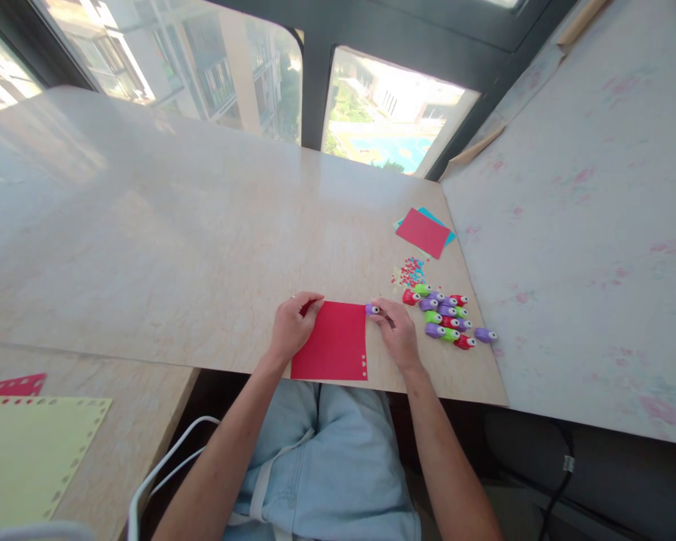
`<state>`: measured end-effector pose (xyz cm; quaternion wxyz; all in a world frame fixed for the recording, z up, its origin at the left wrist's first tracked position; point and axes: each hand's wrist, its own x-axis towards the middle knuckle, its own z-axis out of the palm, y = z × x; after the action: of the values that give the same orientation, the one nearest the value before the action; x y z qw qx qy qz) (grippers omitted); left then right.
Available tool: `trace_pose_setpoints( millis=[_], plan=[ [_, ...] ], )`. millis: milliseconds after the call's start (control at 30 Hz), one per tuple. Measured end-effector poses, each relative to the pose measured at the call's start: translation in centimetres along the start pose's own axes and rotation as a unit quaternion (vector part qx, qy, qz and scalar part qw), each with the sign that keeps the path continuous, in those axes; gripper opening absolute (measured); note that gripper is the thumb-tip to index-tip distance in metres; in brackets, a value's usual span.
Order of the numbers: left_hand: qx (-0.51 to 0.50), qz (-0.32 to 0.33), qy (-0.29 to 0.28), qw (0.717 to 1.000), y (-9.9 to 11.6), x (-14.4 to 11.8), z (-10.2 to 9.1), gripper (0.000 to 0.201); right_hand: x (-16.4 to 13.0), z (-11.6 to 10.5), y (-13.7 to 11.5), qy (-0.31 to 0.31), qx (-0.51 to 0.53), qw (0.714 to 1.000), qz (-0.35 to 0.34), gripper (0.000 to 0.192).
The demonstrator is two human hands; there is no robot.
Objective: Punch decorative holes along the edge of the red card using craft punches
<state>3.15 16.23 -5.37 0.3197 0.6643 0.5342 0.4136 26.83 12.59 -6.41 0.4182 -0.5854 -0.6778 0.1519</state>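
A sheet of red paper (pixel 333 342) lies in front of me at the table's near edge. A few small shapes are punched along the lower part of its right edge. My left hand (pixel 297 324) pinches the sheet at its upper left corner. Between the fingers of my right hand (pixel 395 330) is a small purple craft punch (pixel 372 309), at the sheet's upper right corner. Whether the paper sits inside its slot I cannot tell. To the right of that hand stand several more craft punches (pixel 449 321) in purple, green and red, grouped closely.
Beyond the punches lies a pile of tiny coloured paper cutouts (pixel 411 272). Red and blue cards (pixel 424 233) are stacked farther back. A pale yellow sheet with punched edges (pixel 39 458) rests on the left surface, near a white cable (pixel 163 469). A flowered wall (pixel 574 248) bounds the right.
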Motion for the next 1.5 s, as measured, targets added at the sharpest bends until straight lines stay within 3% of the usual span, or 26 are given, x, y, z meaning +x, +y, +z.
trace_pose_setpoints(
  millis=[1333,1500],
  plan=[
    [0.034,-0.006,-0.021,0.999,0.4,0.0,-0.2,0.018,0.1,0.1,-1.1,-0.022,-0.054,0.998,-0.018,0.026],
    [0.034,-0.015,-0.024,0.999,0.5,0.0,-0.2,0.018,-0.3,-0.1,-1.6,-0.014,-0.041,0.999,0.010,0.027]
  ],
)
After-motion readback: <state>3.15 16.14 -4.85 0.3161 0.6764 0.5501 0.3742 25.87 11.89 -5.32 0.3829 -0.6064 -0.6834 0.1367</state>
